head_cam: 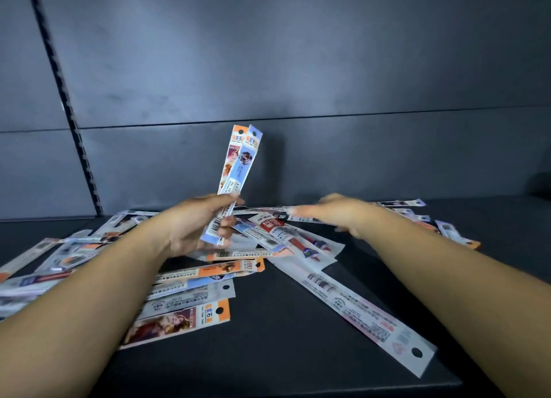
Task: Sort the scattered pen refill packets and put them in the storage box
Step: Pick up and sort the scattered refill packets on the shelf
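My left hand [196, 224] grips two pen refill packets [238, 165] by their lower ends and holds them upright, an orange-topped one behind a pale blue one. My right hand [334, 212] hovers palm down with fingers stretched leftward, just over the far part of the pile; it is blurred and holds nothing. Several more refill packets [208, 272] lie scattered flat on the dark shelf. A long white packet [357, 308] lies diagonally at the front right, and a packet with red refills [295, 239] sits under my right fingertips. No storage box is in view.
The dark shelf surface [268, 353] has its front edge at the bottom of the view. A grey back panel [298, 84] rises behind, with a slotted upright rail [59, 84] at the left. More packets [447, 227] lie at the far right.
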The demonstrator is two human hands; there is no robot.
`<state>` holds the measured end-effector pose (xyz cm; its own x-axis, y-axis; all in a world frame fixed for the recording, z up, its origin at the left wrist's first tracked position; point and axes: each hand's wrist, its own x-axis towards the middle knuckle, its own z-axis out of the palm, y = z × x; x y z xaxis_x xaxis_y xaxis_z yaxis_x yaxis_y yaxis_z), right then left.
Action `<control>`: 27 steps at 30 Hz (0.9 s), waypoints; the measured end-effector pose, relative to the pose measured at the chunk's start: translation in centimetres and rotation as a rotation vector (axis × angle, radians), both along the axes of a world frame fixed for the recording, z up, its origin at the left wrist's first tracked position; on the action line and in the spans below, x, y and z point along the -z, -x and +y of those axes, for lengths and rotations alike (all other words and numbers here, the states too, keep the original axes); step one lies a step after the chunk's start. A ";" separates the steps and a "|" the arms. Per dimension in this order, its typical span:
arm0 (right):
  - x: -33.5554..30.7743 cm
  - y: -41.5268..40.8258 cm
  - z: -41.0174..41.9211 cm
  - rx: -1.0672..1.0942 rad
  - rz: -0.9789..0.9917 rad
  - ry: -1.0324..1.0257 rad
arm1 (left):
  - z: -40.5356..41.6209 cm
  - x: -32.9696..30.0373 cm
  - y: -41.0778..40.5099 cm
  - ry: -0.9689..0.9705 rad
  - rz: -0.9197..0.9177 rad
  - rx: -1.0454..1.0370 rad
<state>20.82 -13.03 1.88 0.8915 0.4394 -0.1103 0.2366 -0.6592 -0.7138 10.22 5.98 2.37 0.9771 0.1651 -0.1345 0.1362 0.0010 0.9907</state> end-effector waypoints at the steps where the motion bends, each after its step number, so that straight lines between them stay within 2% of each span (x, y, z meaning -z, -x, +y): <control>1: 0.6 -0.1 0.6 -0.020 -0.022 0.113 | 0.2 0.1 -0.2 -0.010 -0.018 -0.030; 5: 1.3 0.3 1.2 -0.084 0.005 0.167 | 0.0 0.4 -0.7 -0.098 -0.066 -0.102; 8: 1.2 0.2 0.5 -0.091 -0.042 0.120 | -0.4 0.7 -1.1 -0.029 -0.089 -0.160; 12: 0.7 -0.2 -0.5 -0.003 -0.048 -0.103 | -0.5 0.6 -1.4 0.145 -0.177 -0.189; 14: 0.1 -0.3 -0.9 0.047 -0.032 -0.296 | -0.6 0.5 -1.4 0.220 -0.206 -0.170; 17: -0.8 0.7 -1.0 0.035 0.124 -0.680 | -1.6 0.6 -1.1 0.243 -0.197 -0.138; 19: -1.2 2.1 -0.4 -0.040 0.225 -0.815 | -2.5 0.7 -1.0 0.255 -0.203 -0.108; 22: -1.0 4.4 1.2 -0.163 0.295 -0.835 | -4.0 0.8 -0.8 0.289 -0.288 -0.029; 27: 0.0 6.1 2.7 -0.302 0.263 -0.813 | -4.8 0.8 -0.4 0.243 -0.358 0.033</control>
<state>14.75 -10.37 1.83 0.7156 0.6818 0.1521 0.0812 0.1351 -0.9875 10.57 1.20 1.55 0.9733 0.1388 0.1827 -0.2123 0.2419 0.9468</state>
